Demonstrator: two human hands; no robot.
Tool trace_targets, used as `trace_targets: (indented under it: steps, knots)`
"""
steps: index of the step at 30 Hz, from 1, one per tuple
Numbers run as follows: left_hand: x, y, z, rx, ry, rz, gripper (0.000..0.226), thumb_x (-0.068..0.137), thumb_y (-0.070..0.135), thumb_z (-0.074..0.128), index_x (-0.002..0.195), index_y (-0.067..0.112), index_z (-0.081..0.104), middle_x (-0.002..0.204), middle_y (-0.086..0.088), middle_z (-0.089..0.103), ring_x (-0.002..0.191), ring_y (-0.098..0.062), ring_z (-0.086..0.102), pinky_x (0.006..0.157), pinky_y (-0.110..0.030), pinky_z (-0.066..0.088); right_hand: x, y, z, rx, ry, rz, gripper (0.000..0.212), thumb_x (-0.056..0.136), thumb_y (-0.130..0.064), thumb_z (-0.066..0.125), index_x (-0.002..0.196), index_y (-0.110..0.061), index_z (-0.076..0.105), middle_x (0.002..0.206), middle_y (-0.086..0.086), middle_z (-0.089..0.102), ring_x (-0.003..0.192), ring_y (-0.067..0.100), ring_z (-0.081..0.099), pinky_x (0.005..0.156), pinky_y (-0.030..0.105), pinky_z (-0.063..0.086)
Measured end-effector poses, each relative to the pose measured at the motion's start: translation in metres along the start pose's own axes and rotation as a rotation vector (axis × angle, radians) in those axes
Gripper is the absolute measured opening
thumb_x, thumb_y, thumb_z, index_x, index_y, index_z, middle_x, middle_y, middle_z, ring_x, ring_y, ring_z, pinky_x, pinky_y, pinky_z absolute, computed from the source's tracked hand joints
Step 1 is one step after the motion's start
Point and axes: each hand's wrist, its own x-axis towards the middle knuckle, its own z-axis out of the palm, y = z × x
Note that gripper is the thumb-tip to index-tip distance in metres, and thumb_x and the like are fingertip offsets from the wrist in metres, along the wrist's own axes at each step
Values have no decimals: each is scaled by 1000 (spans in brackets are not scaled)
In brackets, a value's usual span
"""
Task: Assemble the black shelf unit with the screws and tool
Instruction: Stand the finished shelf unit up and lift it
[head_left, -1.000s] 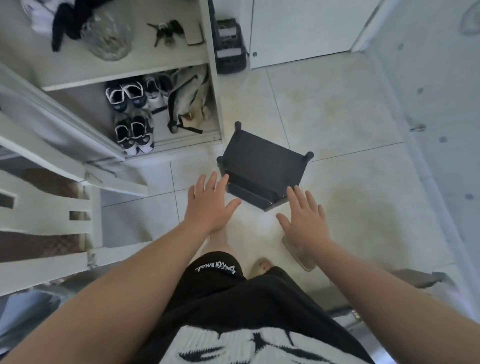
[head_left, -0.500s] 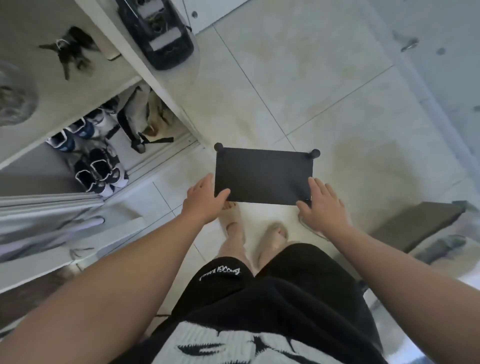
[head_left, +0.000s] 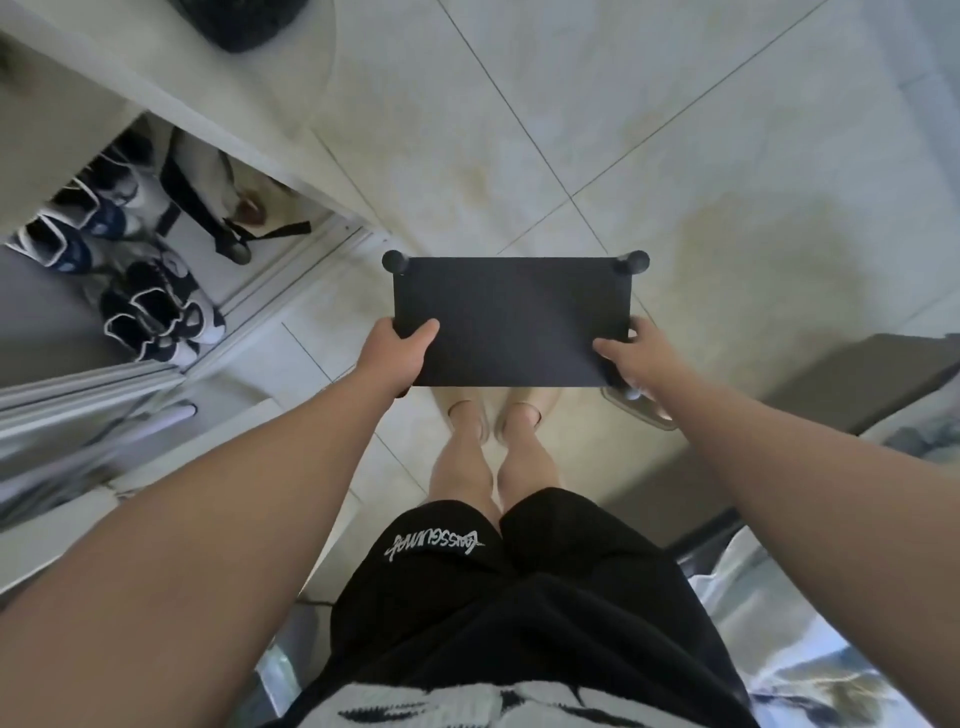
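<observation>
The person stood holding the black shelf unit (head_left: 511, 312) up off the tiled floor (head_left: 675, 130), level and in front of the body, above the feet (head_left: 465, 413). The left hand (head_left: 400, 353) gripped its near left corner, thumb laid on the top panel and fingers curled underneath. The right hand (head_left: 631, 351) gripped the near right corner the same way, thumb on top and fingers wrapped round the edge. Two round post caps (head_left: 393, 261) showed at the far corners; the legs and any lower shelf were hidden beneath the panel. This looked like a carrying or repositioning step rather than fastening, since no screw or tool was in either hand or anywhere clearly in view. The next move would call for keeping both grips even so the panel stayed flat, then setting it down where the joints could be reached. To the left, the lower compartment of an open white cabinet (head_left: 249, 119) held pairs of sneakers (head_left: 156, 317) and a pale bag with black straps (head_left: 208, 197). A clear plastic piece (head_left: 644, 413) lay on the floor just under the right wrist; whether it held anything could not be told.
</observation>
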Motion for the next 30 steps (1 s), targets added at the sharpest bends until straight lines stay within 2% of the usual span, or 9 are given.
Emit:
trace_targets:
  steps: [3, 5, 6, 8, 12, 16, 19, 26, 30]
  knots:
    - [-8, 17, -3, -49, 41, 42, 52, 92, 47, 63, 131, 16, 48, 121, 1, 58, 106, -23, 61, 79, -35, 57, -7, -7, -11, 60, 63, -89, 49, 98, -13, 58, 144, -10, 42, 117, 10, 59, 79, 15, 60, 46, 13, 46]
    - [-18, 33, -5, -83, 54, 77, 54, 90, 48, 64, 130, 15, 51, 120, 3, 61, 108, -22, 62, 90, -40, 56, -18, -16, -23, 73, 82, -140, 49, 99, -14, 59, 145, -9, 42, 125, 11, 60, 97, 23, 65, 73, 25, 56]
    - [-22, 42, -6, -94, 51, 91, 52, 90, 49, 64, 127, 15, 54, 117, 4, 62, 106, -20, 63, 88, -37, 56, -22, -20, -29, 84, 85, -153, 49, 99, -16, 59, 145, -9, 43, 127, 12, 61, 105, 28, 65, 86, 37, 57]
    - [-38, 64, -8, -101, 60, 140, 40, 90, 49, 64, 115, 18, 58, 105, 9, 64, 98, -13, 62, 73, -27, 52, -36, -31, -48, 120, 98, -182, 48, 100, -19, 60, 144, -9, 45, 128, 15, 62, 111, 33, 64, 98, 49, 53]
    - [-73, 106, -10, -120, 79, 250, 36, 92, 47, 64, 114, 19, 62, 103, 11, 65, 93, -8, 62, 65, -21, 47, -64, -49, -86, 174, 131, -250, 45, 100, -22, 59, 142, -10, 47, 123, 13, 64, 108, 31, 65, 99, 50, 53]
    - [-94, 149, -9, -109, 92, 354, 43, 93, 45, 63, 122, 14, 62, 112, 2, 66, 101, -18, 65, 83, -36, 58, -79, -70, -120, 225, 172, -328, 40, 100, -23, 60, 138, -15, 50, 120, 8, 66, 104, 27, 66, 95, 48, 55]
    - [-95, 188, -11, -99, 106, 415, 43, 92, 46, 63, 122, 15, 60, 113, 2, 65, 103, -21, 64, 90, -44, 57, -79, -97, -142, 282, 203, -366, 39, 100, -22, 60, 138, -17, 50, 119, 6, 66, 102, 23, 66, 89, 43, 56]
    - [-49, 315, -31, -117, 65, 491, 48, 88, 48, 65, 120, 13, 64, 113, -2, 68, 102, -23, 67, 90, -47, 58, -42, -200, -187, 337, 286, -427, 41, 99, -25, 60, 139, -20, 51, 114, -1, 64, 96, 14, 64, 69, 28, 50]
    - [-18, 403, -54, -66, 41, 493, 52, 88, 49, 66, 125, 13, 61, 116, -1, 68, 104, -23, 67, 91, -46, 58, -20, -276, -210, 356, 320, -407, 40, 100, -25, 59, 139, -20, 52, 116, 1, 64, 100, 19, 64, 73, 29, 49]
